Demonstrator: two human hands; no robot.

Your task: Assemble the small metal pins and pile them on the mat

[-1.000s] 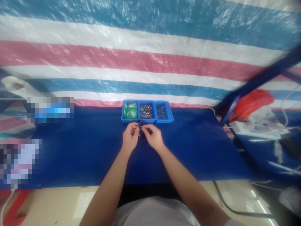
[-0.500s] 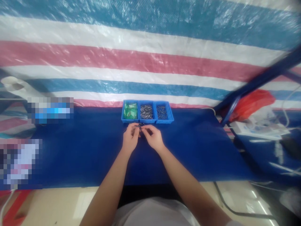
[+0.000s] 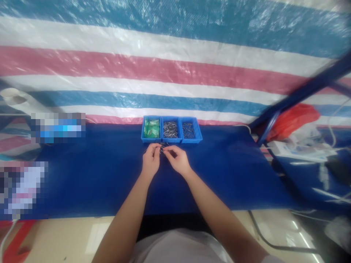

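My left hand (image 3: 150,160) and my right hand (image 3: 178,159) face each other over the blue table, just in front of three blue bins. Both have fingers pinched together around something too small to make out. Small dark metal pieces (image 3: 161,145) show between and behind the fingertips. The left bin (image 3: 151,140) holds green packets (image 3: 151,128). Many silvery metal pins (image 3: 170,129) fill the middle bin (image 3: 171,140). In the right bin (image 3: 191,140) lie fewer dark thin pieces (image 3: 188,130).
A striped plastic sheet (image 3: 164,69) hangs behind the blue table (image 3: 95,175). At the left is a white roll (image 3: 24,100) near blurred-out items. A red bag (image 3: 296,118) and white objects sit at the right, beyond a blue metal frame (image 3: 290,96).
My left fingers have drawn slightly away from the right ones, so more small metal pieces show between them. My right hand has barely moved.
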